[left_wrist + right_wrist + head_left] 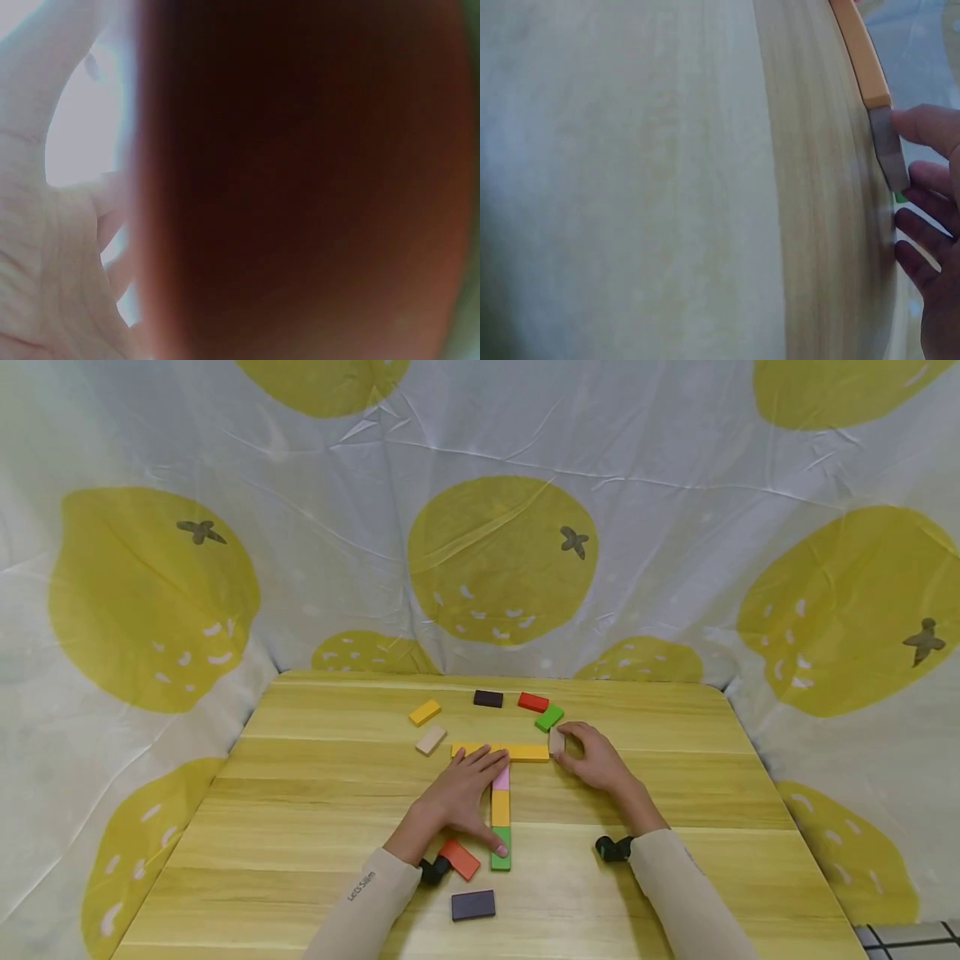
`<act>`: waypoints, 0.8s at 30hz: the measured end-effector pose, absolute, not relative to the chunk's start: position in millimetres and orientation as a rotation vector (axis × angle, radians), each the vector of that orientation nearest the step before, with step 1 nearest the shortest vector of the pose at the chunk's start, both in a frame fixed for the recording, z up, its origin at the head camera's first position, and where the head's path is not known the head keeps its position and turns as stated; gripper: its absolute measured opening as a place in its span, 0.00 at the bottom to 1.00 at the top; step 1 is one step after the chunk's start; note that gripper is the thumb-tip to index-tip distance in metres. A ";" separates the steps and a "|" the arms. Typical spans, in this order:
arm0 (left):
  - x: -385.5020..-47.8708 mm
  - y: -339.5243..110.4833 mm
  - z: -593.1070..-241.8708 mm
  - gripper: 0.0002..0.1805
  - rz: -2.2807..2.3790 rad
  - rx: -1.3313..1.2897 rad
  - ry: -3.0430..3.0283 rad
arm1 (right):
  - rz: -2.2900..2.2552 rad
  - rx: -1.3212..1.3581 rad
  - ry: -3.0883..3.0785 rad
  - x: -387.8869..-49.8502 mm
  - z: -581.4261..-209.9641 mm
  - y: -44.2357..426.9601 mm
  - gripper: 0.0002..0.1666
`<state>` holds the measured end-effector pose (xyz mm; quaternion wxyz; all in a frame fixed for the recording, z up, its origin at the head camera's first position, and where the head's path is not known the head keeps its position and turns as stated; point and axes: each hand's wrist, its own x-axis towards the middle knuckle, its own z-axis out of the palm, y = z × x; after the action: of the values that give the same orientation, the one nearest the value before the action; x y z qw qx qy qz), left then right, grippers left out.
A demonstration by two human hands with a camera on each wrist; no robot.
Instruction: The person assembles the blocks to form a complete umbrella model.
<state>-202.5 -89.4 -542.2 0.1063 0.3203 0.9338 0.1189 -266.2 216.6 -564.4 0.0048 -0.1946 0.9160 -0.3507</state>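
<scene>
Flat wooden blocks form a T on the table. Its crossbar is a row of orange blocks [528, 753]. The stem has a pink block [501, 778], an orange block [500, 808] and a green block [500, 862]. My left hand [459, 795] lies spread over the joint, fingertips on the crossbar, thumb on the green block. At the crossbar's right end my right hand [597, 762] pinches a beige block [556, 742] between thumb and index finger. In the right wrist view, this block [887, 146] stands end to end with an orange one [862, 56].
Behind the T lie a yellow block [425, 713], another beige block [431, 741], a black block [488, 699], a red block [533, 702] and a green block [550, 717]. Nearer are an orange-red block [462, 861] and a dark block [473, 905]. A blurred dark shape fills most of the left wrist view.
</scene>
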 end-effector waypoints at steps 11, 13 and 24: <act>-203.5 -89.6 -542.7 0.82 0.347 0.941 2.750 | -1.193 -0.424 2.888 -276.8 -561.0 207.2 0.33; -204.2 -89.7 -543.3 0.82 0.354 0.937 2.751 | -1.210 -0.394 2.896 -281.1 -559.7 203.1 0.34; -202.9 -89.9 -541.2 0.81 0.375 0.940 2.745 | -1.153 -0.379 2.906 -301.7 -559.2 184.8 0.35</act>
<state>-202.9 -89.9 -541.2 0.1078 0.3194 0.9328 0.1276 -301.7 184.8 -559.2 -0.0037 -0.1202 0.9227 -0.3663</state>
